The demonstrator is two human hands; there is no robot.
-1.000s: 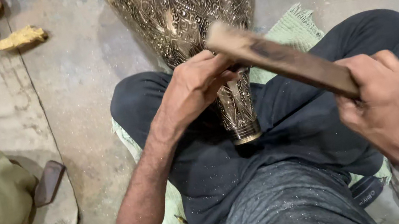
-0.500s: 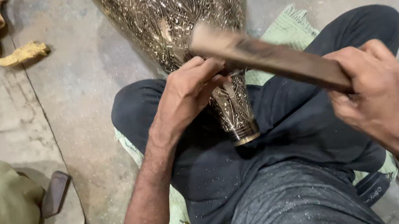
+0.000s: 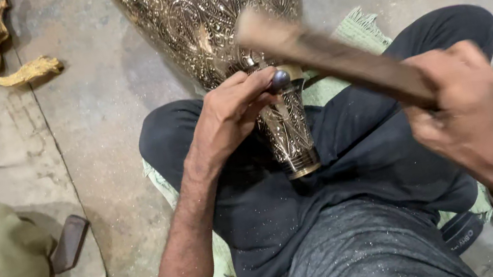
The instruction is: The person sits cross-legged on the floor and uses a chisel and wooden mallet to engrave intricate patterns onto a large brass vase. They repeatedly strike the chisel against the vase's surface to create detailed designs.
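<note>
**Engraved vase across the lap**

A large engraved brass vase [image 3: 220, 22], top cut off, lies beyond both hands, its neck across the lap. Right hand [image 3: 464, 105] clamps a blurred wooden hammer handle [image 3: 333, 60]. Left hand [image 3: 233, 117] pinches a small dark-tipped punch [image 3: 280, 79] against the neck.

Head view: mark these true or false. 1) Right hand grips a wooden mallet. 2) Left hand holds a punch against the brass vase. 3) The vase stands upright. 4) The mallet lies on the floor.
1) True: the right hand grips the mallet.
2) True: the left hand holds a punch on the vase.
3) False: it lies tilted, its narrow end over the lap.
4) False: it is raised above the vase.
</note>
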